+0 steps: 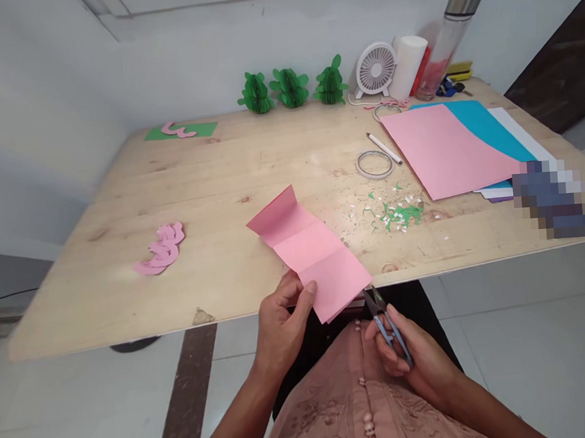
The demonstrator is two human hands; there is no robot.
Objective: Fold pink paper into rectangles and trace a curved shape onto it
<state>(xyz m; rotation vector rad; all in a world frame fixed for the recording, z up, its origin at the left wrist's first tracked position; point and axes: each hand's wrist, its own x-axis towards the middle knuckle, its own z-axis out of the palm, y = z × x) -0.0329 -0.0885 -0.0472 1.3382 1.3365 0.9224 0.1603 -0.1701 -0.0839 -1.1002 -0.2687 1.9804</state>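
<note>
My left hand [285, 316] pinches a folded strip of pink paper [319, 250] by its near left edge, thumb on top. Two creases cross the strip, and its far end bends upward. In my right hand [412, 347] is a pair of thread snips [391, 332] with grey-blue handles. The blades are parted and point up at the paper's lower right corner; whether they touch it I cannot tell. Both hands are just off the table's front edge, above my lap.
On the wooden table [219, 177] lie pink cut-outs [167, 248], green and white scraps [402, 214], a tape roll [374, 164], a white pen [384, 148] and stacked coloured sheets [448, 148]. Green paper figures [291, 87], a small fan [376, 69] and a bottle [444, 51] stand along the back.
</note>
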